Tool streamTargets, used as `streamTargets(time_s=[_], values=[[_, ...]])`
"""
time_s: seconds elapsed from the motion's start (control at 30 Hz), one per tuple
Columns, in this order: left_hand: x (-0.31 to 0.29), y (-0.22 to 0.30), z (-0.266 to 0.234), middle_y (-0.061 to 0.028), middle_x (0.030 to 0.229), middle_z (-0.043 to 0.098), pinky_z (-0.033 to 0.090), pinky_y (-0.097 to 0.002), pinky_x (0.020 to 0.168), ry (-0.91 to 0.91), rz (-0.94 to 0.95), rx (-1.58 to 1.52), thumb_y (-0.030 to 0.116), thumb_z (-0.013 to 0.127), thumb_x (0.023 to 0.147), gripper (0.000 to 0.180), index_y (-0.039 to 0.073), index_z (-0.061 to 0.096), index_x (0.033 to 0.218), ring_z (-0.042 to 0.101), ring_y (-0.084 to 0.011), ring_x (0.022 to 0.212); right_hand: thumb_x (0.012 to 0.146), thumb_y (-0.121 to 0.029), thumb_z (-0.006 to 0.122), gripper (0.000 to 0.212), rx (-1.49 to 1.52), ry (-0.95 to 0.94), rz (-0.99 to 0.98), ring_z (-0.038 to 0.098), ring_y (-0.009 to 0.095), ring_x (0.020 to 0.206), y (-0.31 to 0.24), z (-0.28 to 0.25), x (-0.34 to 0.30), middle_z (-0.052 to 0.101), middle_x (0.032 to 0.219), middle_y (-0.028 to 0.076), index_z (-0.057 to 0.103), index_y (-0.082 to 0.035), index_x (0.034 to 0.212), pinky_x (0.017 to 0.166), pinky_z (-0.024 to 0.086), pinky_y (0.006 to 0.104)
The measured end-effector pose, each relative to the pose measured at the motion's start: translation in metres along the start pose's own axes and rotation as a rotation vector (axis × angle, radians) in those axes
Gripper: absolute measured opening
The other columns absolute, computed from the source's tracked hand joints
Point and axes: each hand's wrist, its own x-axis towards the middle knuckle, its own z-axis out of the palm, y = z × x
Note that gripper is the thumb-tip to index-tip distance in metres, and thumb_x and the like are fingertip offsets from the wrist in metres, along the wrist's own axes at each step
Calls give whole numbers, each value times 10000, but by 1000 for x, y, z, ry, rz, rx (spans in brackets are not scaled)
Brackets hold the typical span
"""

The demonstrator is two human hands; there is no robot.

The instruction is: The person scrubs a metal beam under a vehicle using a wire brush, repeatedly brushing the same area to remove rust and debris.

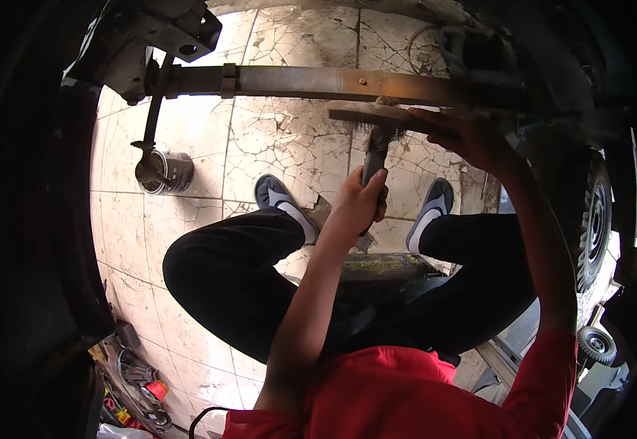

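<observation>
My left hand (359,199) is closed around the dark handle of a brush (375,162), which points up and away from me. Its dark bristles meet the underside of a long, flat, greyish-brown strip (366,113); the exact contact is hard to see. My right hand (472,139) grips the strip's right end, with fingers along its upper and lower edges. Just behind the strip runs a long metal beam (289,80), dark on the left and rusty brown on the right. Whether the strip touches the beam cannot be made out.
A dark can (178,173) stands on the cracked tile floor (194,139) at left, below a hanging rod (159,102). A dark bracket (179,33) is at upper left. Tyres (595,223) are at right. Assorted parts (139,380) lie lower left. A dark low seat (384,267) is between my legs.
</observation>
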Motion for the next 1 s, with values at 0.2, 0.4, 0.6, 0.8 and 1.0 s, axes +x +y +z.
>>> streamTargets(time_s=[0.2,0.4,0.6,0.8,1.0], values=[[-4,3,4,-6,711,517,385,-259,483,24,18,135,308,548,1000,267,46,539,952,469,-84,523,933,-238,656,528,-64,45,58,656,195,751,35,1,-1,696,986,82,494,-236,1436,744,527,359],[-11,9,4,-4,688,490,359,-262,455,-66,7,-11,274,542,1013,233,49,503,965,462,-88,502,972,-271,610,454,50,322,311,677,203,979,78,-36,-21,697,1142,104,531,-158,1404,854,514,335],[-2,7,-1,-14,685,493,372,-269,473,-55,14,-76,295,531,1013,257,53,492,935,466,-99,501,885,-203,701,573,-11,-45,143,667,266,1061,-3,-13,-5,644,1234,134,508,-214,1425,879,521,402],[3,-3,1,-9,682,496,367,-267,471,-28,45,11,287,549,1005,242,52,496,978,461,-94,498,936,-332,646,523,-109,192,141,689,246,839,29,1,-10,691,1084,118,486,-300,1433,777,544,371],[-19,1,7,-2,697,501,371,-265,467,-145,122,3,251,531,1014,204,50,496,1018,450,-83,505,978,-375,583,466,-32,393,457,666,225,1054,57,-53,-34,663,1216,135,539,-169,1394,876,508,335]])
